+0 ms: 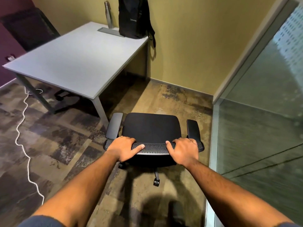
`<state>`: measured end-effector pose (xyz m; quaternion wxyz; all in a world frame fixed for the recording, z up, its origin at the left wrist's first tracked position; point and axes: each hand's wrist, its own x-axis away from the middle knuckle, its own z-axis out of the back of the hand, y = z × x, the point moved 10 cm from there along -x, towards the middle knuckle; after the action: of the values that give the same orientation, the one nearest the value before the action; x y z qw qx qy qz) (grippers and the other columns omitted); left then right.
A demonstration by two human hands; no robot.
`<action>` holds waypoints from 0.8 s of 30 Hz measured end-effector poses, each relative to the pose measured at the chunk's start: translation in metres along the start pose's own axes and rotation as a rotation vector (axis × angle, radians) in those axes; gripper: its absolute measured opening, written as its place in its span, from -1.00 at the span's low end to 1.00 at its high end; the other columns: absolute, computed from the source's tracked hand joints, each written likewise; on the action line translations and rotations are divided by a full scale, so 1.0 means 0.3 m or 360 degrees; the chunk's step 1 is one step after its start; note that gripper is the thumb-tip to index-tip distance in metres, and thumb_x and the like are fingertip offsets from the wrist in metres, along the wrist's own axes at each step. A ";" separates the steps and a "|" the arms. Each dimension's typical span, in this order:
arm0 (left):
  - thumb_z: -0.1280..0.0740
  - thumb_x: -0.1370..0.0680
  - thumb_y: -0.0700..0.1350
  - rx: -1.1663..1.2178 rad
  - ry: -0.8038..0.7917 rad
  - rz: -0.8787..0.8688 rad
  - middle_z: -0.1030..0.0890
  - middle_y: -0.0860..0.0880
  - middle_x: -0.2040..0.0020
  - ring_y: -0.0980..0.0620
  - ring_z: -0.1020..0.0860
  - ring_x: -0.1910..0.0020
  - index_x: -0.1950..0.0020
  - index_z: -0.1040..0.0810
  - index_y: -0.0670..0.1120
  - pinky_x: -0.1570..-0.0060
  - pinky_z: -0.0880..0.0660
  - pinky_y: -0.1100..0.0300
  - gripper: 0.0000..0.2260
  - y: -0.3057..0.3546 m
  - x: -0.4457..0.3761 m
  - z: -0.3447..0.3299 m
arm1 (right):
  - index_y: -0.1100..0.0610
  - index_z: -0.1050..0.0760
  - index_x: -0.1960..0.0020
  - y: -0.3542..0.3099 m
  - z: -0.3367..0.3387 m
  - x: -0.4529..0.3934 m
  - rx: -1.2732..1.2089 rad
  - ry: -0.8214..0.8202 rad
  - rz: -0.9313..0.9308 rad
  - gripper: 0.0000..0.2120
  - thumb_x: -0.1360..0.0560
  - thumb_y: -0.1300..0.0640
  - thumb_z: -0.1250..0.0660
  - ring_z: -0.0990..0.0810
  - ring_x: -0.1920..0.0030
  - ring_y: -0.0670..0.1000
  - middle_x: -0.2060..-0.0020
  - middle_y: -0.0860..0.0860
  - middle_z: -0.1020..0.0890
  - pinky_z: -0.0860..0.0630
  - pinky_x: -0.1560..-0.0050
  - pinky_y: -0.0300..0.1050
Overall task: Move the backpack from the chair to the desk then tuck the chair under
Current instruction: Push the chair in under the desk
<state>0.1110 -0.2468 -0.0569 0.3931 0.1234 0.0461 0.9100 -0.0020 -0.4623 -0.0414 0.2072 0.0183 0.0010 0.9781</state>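
Office chair [151,128] stands on castors just off the desk [78,63] corner, seat bare. Left hand [123,147] and right hand [184,150] clasp its mesh backrest [154,147] top: rigid frame, likely rolls easily. Backpack [133,18] stands upright at the desk's far edge.

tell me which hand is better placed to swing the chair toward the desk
Right hand: the desk lies to the chair's left, so pushing from the right turns it there. Left hand steadies.
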 end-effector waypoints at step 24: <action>0.18 -0.49 0.54 -0.0110 0.0386 0.0613 -0.65 -0.03 0.25 -0.11 -0.64 0.19 0.15 -0.57 0.04 0.37 -0.30 0.05 -0.27 0.056 -0.762 0.139 | 0.00 -0.73 -0.15 0.329 0.013 -0.986 -0.0013 -0.0010 0.0564 -0.35 -0.61 -0.37 0.00 -0.68 -0.11 0.09 -0.03 0.00 -0.76 -0.39 -0.35 0.07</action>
<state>0.2611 -0.4249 -0.0566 0.2076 0.0061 0.0373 0.9775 0.2283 -0.6724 -0.0469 0.0315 0.0205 -0.0069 0.9993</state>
